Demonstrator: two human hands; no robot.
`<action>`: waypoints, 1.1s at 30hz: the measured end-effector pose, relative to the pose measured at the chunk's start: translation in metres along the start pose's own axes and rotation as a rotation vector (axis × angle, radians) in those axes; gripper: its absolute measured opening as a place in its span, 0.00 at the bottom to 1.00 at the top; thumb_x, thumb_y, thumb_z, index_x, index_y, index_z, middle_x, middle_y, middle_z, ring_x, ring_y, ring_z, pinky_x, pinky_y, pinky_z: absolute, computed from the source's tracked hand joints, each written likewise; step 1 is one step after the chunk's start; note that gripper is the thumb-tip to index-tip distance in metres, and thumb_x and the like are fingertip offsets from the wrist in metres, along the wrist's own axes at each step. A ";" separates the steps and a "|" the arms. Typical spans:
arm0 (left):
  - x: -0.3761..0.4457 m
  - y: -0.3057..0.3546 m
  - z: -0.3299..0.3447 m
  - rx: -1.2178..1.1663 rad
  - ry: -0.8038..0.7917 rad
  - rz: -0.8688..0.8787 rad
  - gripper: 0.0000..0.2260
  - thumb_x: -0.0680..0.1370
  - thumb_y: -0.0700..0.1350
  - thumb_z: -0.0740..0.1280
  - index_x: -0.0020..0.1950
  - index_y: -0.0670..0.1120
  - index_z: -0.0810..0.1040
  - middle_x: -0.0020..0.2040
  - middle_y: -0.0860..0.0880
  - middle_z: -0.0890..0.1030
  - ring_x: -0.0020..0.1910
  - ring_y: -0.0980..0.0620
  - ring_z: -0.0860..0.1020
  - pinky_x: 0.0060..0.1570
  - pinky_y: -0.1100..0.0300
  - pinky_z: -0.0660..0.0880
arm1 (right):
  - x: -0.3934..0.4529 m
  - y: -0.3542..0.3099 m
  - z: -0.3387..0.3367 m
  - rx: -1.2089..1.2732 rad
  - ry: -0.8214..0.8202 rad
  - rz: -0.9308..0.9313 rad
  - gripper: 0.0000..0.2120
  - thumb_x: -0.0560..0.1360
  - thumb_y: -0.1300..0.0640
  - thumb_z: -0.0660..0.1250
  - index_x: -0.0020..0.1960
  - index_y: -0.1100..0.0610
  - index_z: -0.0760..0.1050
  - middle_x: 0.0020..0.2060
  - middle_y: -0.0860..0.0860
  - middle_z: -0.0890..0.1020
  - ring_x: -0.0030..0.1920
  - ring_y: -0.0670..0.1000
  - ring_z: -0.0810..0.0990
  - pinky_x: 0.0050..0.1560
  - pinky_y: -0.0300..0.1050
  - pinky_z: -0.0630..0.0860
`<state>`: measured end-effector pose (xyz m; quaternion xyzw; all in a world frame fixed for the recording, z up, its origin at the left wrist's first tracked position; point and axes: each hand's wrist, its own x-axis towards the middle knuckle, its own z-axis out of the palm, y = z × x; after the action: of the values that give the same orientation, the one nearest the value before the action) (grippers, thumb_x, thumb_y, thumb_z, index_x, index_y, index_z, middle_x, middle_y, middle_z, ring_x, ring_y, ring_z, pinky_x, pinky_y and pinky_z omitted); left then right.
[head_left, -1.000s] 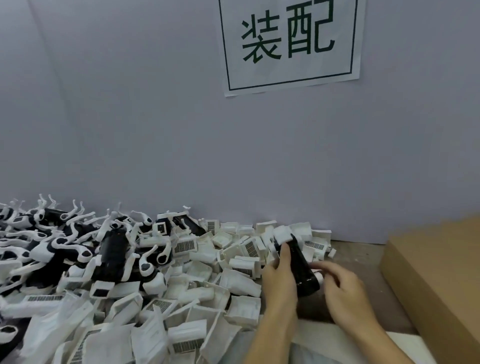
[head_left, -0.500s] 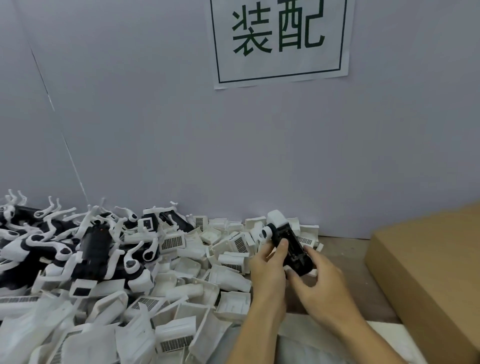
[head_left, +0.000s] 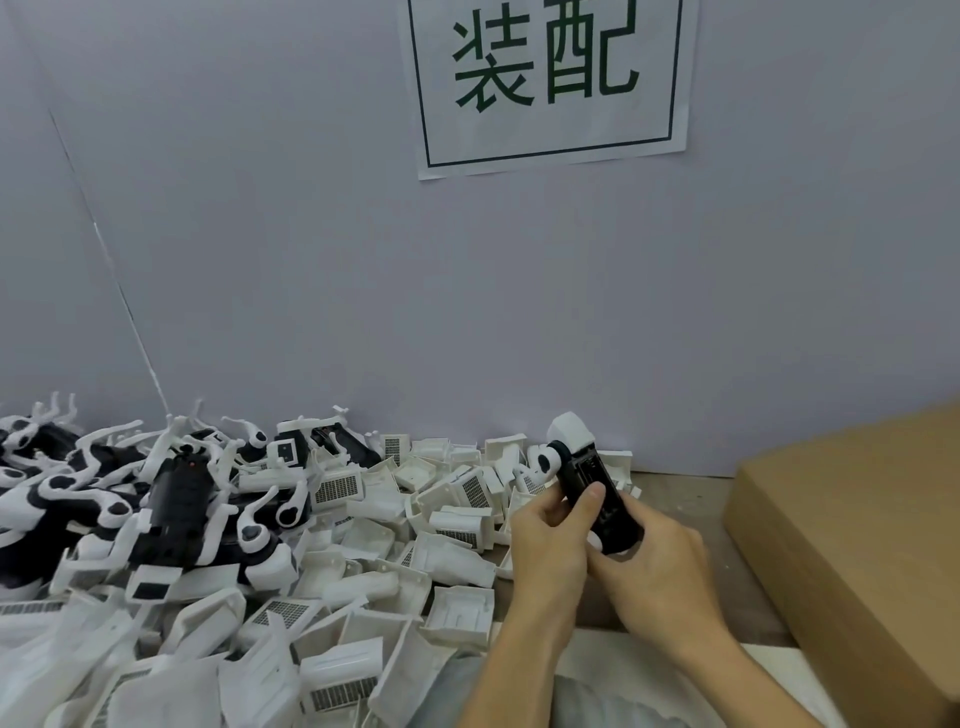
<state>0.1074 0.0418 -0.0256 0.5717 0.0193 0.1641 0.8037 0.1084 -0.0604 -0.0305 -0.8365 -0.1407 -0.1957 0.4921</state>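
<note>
A black plastic body (head_left: 597, 488) with a white cap (head_left: 570, 429) on its far end is held up above the table, tilted away to the left. My left hand (head_left: 550, 545) grips it from the left with the thumb pressed on its top face. From below and the right, my right hand (head_left: 657, 577) cups its lower end with fingers curled round it. A white rounded piece with a black spot (head_left: 543, 461) sticks out at its left side near the cap.
A heap of white vented plastic shells (head_left: 332, 587) covers the table to the left and front. Black-and-white assembled pieces (head_left: 171, 499) pile at far left. A brown cardboard box (head_left: 857, 545) stands at right. A grey wall with a paper sign (head_left: 550, 83) rises behind.
Both hands have lifted the black body a little and turned it so its open face shows. My right hand has closed round its lower end. The camera has shifted slightly rightward.
</note>
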 end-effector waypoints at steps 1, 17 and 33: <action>0.000 0.000 0.000 0.015 -0.001 0.009 0.05 0.79 0.40 0.71 0.52 0.45 0.86 0.47 0.49 0.88 0.50 0.55 0.85 0.54 0.58 0.80 | 0.000 0.001 0.000 0.006 -0.007 0.002 0.13 0.68 0.49 0.75 0.49 0.36 0.79 0.36 0.34 0.83 0.39 0.35 0.81 0.35 0.32 0.71; -0.004 -0.005 0.000 0.684 -0.125 0.325 0.17 0.78 0.33 0.63 0.59 0.50 0.81 0.53 0.54 0.84 0.53 0.58 0.81 0.56 0.59 0.78 | 0.019 0.022 -0.007 0.545 -0.006 0.080 0.25 0.69 0.47 0.76 0.64 0.48 0.75 0.53 0.42 0.84 0.55 0.41 0.82 0.52 0.37 0.80; -0.007 -0.006 0.001 0.990 -0.223 0.433 0.20 0.77 0.34 0.62 0.66 0.50 0.75 0.58 0.51 0.81 0.57 0.50 0.77 0.59 0.52 0.76 | 0.024 0.018 -0.009 0.587 0.205 0.156 0.12 0.67 0.53 0.80 0.49 0.49 0.81 0.38 0.43 0.86 0.40 0.38 0.84 0.32 0.28 0.76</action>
<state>0.1023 0.0374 -0.0323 0.8863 -0.1090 0.2353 0.3837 0.1357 -0.0761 -0.0295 -0.6430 -0.0762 -0.1918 0.7376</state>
